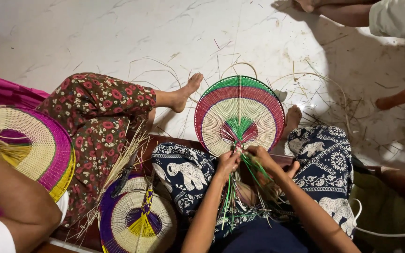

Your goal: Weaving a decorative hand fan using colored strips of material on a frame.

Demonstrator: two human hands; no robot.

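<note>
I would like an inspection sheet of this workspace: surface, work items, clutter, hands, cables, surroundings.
Surface: pale marbled floor, strewn with thin loose strands.
Work items: round woven fan with green, red and cream bands, held over the lap; green strands hang from its base.
Clutter: purple and cream fan with a yellow centre on the floor; bundle of straw strips beside it.
Hands: left hand and right hand both pinch strands at the fan's base.
Cables: a white cord at lower right; its kind cannot be told.
Surroundings: a seated neighbour works a pink and cream fan; another person's bare foot at right.
</note>
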